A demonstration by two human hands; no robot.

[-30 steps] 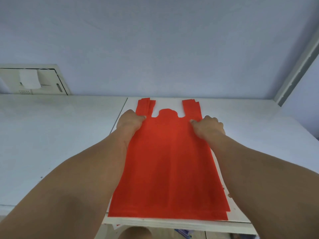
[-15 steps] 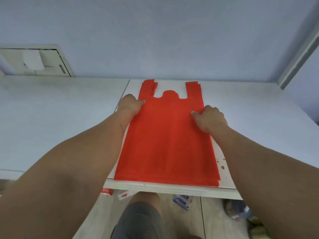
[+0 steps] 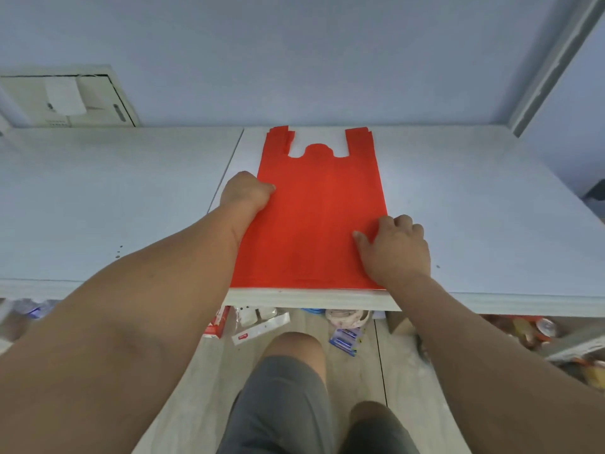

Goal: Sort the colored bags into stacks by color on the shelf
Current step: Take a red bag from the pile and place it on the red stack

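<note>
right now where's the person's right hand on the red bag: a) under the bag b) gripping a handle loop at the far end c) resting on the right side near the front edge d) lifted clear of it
c: the right hand lies flat on the red bag at its right edge, close to the shelf front, well short of the handle loops at the far end.

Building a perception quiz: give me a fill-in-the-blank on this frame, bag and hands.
1. The bags lying flat on the shelf are ____ in color.
2. The bags' handles point ____ the person.
3. The left hand rests at the stack's ____ edge.
4. The right hand sits ____ to the shelf's front edge than the left.

Missing words: red; away from; left; nearer
</note>
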